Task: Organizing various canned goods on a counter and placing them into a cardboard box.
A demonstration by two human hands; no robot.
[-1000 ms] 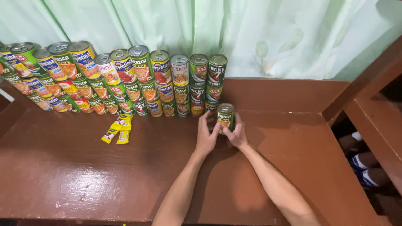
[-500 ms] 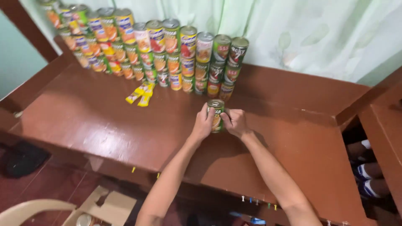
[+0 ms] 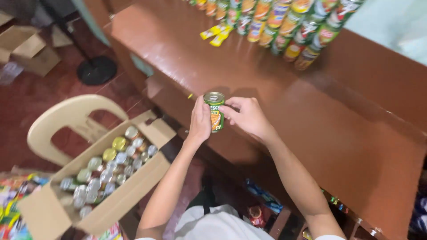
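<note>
Bare counter lies open around the hands; stacked cans apparently wall its back.

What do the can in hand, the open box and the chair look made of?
Can: metal by its shiny silver lid, with a glossy printed label around it. Box: plain brown cardboard, matte, with folded flaps. Chair: likely moulded plastic, cream, one smooth piece. Both hands, left hand and right hand, grip the can.
</note>
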